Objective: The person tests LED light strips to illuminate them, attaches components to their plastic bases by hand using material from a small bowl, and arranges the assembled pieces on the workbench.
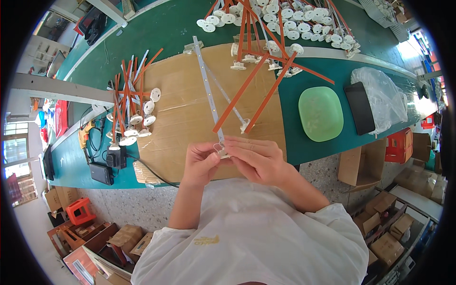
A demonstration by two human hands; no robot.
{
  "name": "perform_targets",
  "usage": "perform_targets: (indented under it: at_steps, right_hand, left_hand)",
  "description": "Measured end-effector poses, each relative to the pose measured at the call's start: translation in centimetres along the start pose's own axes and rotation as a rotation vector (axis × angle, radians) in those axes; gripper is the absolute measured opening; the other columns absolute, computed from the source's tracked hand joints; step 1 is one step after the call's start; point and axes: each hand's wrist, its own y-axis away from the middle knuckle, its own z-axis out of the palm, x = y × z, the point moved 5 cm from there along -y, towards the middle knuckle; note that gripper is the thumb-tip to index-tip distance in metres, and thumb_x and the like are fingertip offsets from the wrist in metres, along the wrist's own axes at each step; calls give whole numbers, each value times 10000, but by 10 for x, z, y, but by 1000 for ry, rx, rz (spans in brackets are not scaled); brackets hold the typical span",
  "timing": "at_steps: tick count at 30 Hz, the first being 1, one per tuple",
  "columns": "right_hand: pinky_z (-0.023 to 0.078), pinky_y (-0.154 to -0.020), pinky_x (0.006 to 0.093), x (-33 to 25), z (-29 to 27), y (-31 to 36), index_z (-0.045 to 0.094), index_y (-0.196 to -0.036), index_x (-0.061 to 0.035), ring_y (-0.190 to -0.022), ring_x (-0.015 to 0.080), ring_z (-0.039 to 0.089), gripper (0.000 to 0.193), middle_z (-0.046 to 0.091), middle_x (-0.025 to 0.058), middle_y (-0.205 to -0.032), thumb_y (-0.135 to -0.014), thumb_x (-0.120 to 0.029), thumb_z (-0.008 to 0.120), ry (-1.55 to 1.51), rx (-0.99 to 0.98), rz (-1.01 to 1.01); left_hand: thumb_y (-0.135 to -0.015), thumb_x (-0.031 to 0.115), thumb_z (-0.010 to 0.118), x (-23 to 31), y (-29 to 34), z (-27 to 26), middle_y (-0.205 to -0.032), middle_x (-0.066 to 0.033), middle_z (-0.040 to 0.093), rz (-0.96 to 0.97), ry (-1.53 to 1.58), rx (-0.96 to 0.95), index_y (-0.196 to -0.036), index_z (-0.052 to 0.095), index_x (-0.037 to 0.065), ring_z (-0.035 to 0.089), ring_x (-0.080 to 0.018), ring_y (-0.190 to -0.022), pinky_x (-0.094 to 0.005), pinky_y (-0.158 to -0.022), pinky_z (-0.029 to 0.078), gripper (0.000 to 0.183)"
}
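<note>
Pinching at the near edge of the cardboard sheet (190, 95), a small white part (222, 151) is held between the left hand (202, 164) and the right hand (256, 159), both closed narrowly on it with the fingertips. From that part a long pale strip (206, 83) runs away across the cardboard. For this step, it is judged that the strip should be kept straight and the part turned gently, so that nothing is bent. Orange strips with white discs (130, 107) are piled at the cardboard's left edge, and a larger heap (285, 23) lies beyond its far edge. A green dish (320, 114) and a dark phone (359, 108) are set to its right. The part's shape is hidden by the fingers and cannot be made out.
</note>
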Motion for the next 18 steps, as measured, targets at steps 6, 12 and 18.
perform_targets:
  at_steps: [6, 12, 18]
  right_hand:
    - [616, -778, 347, -8, -1, -1, 671, -998, 45, -946, 323, 723, 276, 725, 177, -999, -723, 61, 672, 34, 166, 42]
    - [616, -772, 342, -10, -3, -3, 672, -999, 42, -940, 317, 725, 258, 726, 182, -981, -744, 78, 658, 44, 165, 50]
    - [610, -782, 352, -7, -4, -4, 676, -1011, 44, -939, 315, 724, 228, 724, 185, -988, -788, 91, 671, -51, 34, 59]
  left_hand:
    - [-929, 75, 656, -9, 2, 6, -1108, -180, 685, 27, 32, 0, -1169, 646, -43, 668, -262, -1031, -454, -884, 591, 268]
    - [-946, 74, 631, -8, 3, 2, -1145, -186, 673, 29, 47, -19, -1178, 645, -30, 661, -278, -1056, -503, -915, 569, 254]
    - [-950, 81, 627, -9, 5, 2, -1163, -191, 664, 68, 127, -56, -1175, 646, -27, 650, -293, -1083, -533, -920, 561, 250]
